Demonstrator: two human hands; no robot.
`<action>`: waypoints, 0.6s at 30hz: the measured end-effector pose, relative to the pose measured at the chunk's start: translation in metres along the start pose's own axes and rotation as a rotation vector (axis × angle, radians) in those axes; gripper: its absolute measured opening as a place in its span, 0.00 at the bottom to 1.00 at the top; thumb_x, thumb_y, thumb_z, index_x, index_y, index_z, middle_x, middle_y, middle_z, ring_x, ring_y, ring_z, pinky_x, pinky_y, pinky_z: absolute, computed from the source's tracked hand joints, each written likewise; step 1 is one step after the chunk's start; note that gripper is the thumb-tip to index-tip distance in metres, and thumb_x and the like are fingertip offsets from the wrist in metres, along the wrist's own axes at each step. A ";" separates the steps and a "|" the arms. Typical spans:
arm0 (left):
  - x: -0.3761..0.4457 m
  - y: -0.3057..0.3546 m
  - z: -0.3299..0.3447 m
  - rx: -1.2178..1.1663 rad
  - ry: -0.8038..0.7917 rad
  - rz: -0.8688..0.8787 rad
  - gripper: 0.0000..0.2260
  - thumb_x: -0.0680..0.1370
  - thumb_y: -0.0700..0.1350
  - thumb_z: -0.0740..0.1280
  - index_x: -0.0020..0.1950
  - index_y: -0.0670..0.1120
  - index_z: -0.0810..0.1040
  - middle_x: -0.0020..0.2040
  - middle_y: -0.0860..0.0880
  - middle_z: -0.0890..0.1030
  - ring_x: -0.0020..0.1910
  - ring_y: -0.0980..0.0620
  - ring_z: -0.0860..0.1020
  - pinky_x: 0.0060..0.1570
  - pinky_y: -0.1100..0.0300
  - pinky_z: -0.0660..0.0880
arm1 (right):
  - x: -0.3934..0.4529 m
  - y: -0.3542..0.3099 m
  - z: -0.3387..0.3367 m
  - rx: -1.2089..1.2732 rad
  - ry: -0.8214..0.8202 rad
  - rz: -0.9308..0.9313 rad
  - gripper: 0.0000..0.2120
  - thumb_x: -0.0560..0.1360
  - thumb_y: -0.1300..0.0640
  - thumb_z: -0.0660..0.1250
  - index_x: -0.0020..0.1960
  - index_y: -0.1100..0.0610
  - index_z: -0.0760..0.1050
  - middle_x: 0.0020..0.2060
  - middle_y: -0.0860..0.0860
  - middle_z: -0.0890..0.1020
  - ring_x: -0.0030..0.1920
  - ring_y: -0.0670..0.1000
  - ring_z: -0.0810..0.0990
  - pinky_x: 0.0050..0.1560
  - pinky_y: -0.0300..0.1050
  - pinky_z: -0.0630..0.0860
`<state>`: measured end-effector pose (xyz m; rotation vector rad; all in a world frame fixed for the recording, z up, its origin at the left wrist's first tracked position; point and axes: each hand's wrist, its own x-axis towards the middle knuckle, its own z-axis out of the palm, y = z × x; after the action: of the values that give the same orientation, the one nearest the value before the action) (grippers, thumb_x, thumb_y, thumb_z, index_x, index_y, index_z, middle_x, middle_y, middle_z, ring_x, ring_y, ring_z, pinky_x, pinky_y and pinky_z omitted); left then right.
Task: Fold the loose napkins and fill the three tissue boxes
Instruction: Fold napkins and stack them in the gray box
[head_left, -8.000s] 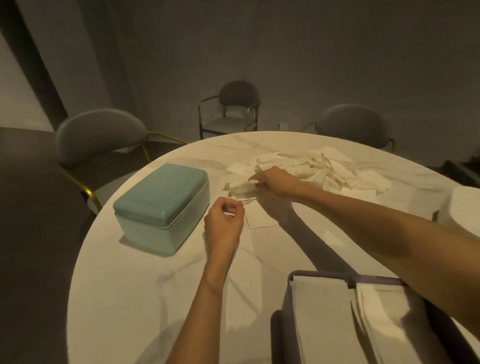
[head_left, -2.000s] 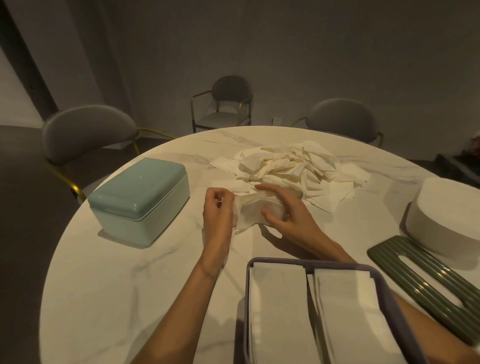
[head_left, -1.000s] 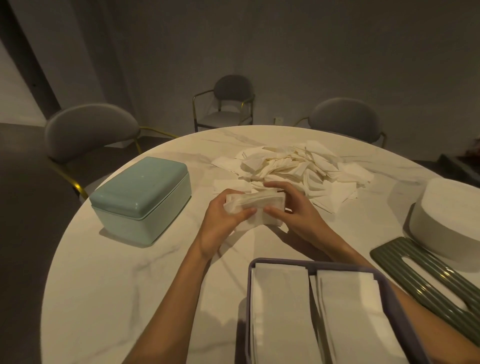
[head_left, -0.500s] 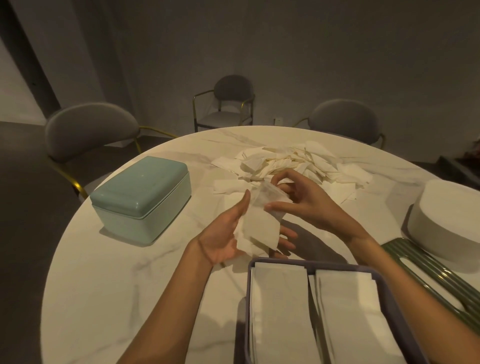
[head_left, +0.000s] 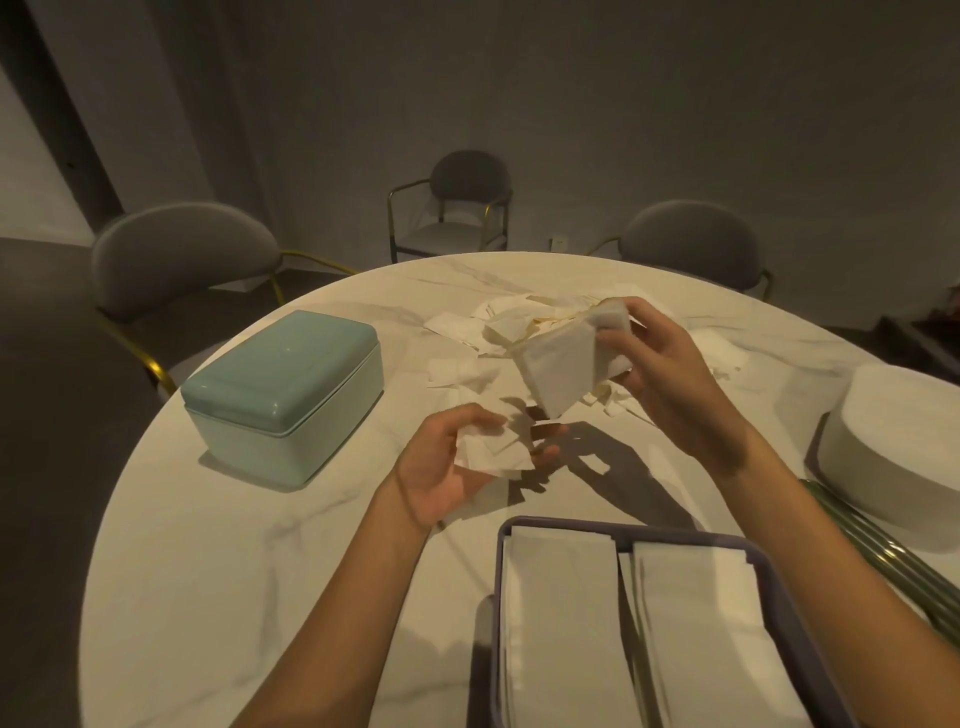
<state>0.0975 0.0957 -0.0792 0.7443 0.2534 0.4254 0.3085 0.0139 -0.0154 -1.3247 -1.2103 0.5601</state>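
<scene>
My right hand (head_left: 660, 374) is raised above the table and pinches a folded white napkin (head_left: 563, 369) that hangs down from its fingers. My left hand (head_left: 457, 462), palm up below it, holds a smaller piece of napkin (head_left: 496, 452) in loosely curled fingers. A pile of loose napkins (head_left: 524, 322) lies on the table behind both hands, partly hidden by them. A purple open tissue box (head_left: 774, 577) at the near edge holds two stacks of folded napkins. A teal lidded box (head_left: 283, 392) stands at the left, a white box (head_left: 898, 447) at the right.
The round marble table (head_left: 234, 597) has a dark green ribbed lid (head_left: 893, 556) lying by the white box at the right edge. Three grey chairs (head_left: 182, 260) stand around the far side.
My right hand has lifted the napkin up and to the right, away from my left palm. My left hand stays low, keeping a smaller piece.
</scene>
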 end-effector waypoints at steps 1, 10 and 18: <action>0.001 -0.001 -0.002 0.001 0.038 0.011 0.16 0.76 0.34 0.61 0.54 0.41 0.87 0.61 0.36 0.80 0.58 0.37 0.79 0.60 0.42 0.76 | -0.001 -0.002 0.000 0.024 0.021 0.037 0.08 0.83 0.51 0.64 0.59 0.52 0.78 0.55 0.44 0.81 0.59 0.47 0.81 0.60 0.43 0.81; -0.001 0.001 0.016 -0.062 0.159 0.064 0.19 0.85 0.48 0.57 0.59 0.43 0.86 0.59 0.38 0.82 0.54 0.39 0.81 0.52 0.45 0.78 | -0.011 -0.008 0.017 -0.404 -0.232 -0.111 0.08 0.79 0.42 0.68 0.49 0.44 0.84 0.47 0.37 0.84 0.49 0.39 0.80 0.51 0.42 0.75; 0.005 -0.003 0.016 -0.123 0.247 0.048 0.15 0.85 0.49 0.60 0.65 0.43 0.80 0.62 0.39 0.78 0.63 0.40 0.71 0.52 0.51 0.71 | -0.016 0.001 0.030 -0.652 -0.398 -0.282 0.15 0.70 0.45 0.79 0.55 0.40 0.82 0.48 0.39 0.78 0.51 0.44 0.75 0.48 0.45 0.77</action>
<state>0.1081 0.0866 -0.0699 0.5778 0.4374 0.5742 0.2768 0.0121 -0.0271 -1.5760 -1.9860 0.2266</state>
